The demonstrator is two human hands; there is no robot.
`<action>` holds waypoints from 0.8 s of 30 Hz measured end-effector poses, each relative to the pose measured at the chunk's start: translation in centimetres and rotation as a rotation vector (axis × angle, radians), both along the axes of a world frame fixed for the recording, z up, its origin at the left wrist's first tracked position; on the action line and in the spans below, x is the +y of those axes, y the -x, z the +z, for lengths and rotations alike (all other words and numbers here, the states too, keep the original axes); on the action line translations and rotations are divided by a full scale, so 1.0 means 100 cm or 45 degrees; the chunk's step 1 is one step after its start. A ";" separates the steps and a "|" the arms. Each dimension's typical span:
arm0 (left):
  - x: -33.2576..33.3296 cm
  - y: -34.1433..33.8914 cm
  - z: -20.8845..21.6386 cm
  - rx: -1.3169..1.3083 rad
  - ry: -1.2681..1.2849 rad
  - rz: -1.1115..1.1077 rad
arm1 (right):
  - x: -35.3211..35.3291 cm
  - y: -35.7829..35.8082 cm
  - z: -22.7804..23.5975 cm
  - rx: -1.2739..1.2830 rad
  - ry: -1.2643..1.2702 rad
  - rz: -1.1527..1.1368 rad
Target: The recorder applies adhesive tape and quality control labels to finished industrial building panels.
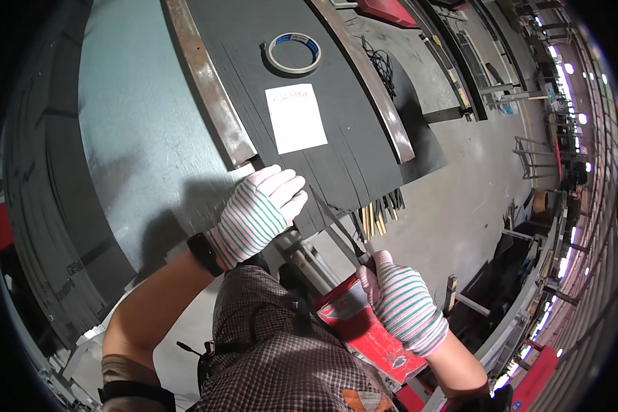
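Note:
Both my hands wear striped knit gloves. My left hand (262,209) lies at the near end of a stack of dark flat strips (350,154), with its fingers pressed together and curled down. What sits under those fingers is hidden. Lower to the right, my right hand (406,302) is closed round the end of a thin dark strip (347,237), its thumb pointing up along it. That strip slants up and left toward the stack's near edge, beside my left hand. Farther up the stack lie a white sheet of paper (297,120) and a roll of tape (294,53).
Rusty metal bars (209,82) flank the stack. On the left is a pale smooth sheet (141,130). A worn red box-shaped part (374,340) stands below my right hand. Several yellow and dark strip ends (374,218) stick out under the stack. Black cable (380,65) lies coiled at the right.

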State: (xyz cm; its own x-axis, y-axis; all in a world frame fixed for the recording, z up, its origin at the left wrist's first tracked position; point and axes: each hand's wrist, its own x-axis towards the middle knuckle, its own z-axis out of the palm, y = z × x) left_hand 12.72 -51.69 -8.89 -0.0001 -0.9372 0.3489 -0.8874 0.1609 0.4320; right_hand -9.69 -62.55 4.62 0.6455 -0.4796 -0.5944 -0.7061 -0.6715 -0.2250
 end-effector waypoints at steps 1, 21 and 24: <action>0.000 0.000 0.001 0.000 -0.011 0.004 | 0.000 -0.011 0.008 0.125 -0.075 -0.080; -0.034 -0.038 0.031 -0.279 0.037 0.590 | -0.017 -0.124 -0.068 0.047 0.063 0.108; -0.082 -0.040 0.070 -0.429 -1.237 0.563 | -0.017 -0.091 -0.069 0.066 0.127 0.250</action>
